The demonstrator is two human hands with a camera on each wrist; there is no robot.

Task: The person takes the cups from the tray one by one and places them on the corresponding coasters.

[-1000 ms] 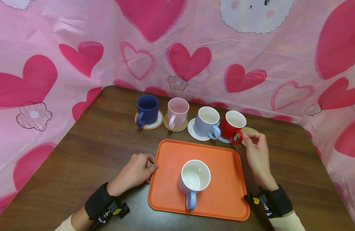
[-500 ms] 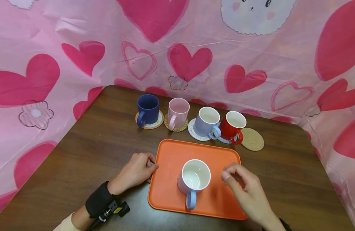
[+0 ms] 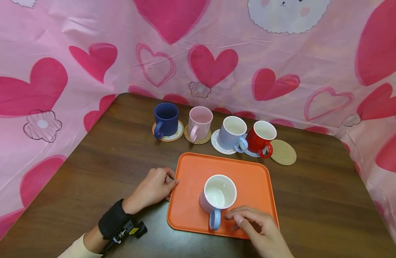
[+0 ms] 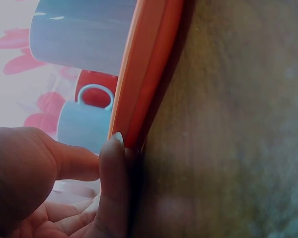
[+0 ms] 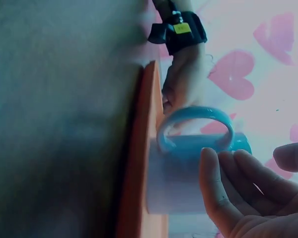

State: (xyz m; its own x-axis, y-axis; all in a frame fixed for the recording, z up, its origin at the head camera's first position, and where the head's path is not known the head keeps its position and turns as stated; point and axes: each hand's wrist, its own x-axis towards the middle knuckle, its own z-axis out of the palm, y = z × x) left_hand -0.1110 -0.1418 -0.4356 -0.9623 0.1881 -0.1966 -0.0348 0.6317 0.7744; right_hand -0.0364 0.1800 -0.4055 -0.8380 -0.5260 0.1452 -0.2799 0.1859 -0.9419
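Note:
An orange tray (image 3: 249,175) lies on the dark wooden table. A pale mug (image 3: 218,193) with a blue handle (image 3: 214,219) stands on it, handle toward me. My left hand (image 3: 172,183) is curled at the tray's left edge, and in the left wrist view a fingertip (image 4: 116,144) presses the tray rim (image 4: 149,64). My right hand (image 3: 239,216) hovers over the tray's front right, fingers stretched toward the handle. In the right wrist view its fingers (image 5: 223,183) lie beside the mug (image 5: 179,173) with the thumb apart, holding nothing.
At the back stand a navy mug (image 3: 165,118), a pink mug (image 3: 200,123), a grey-lilac mug (image 3: 232,133) and a red mug (image 3: 263,137), each on a coaster. A bare woven coaster (image 3: 283,152) lies right of them. Pink heart-print cloth walls the table.
My right hand left the woven coaster by the red mug and came back over the tray to the pale mug's handle. The left hand stayed at the tray's edge.

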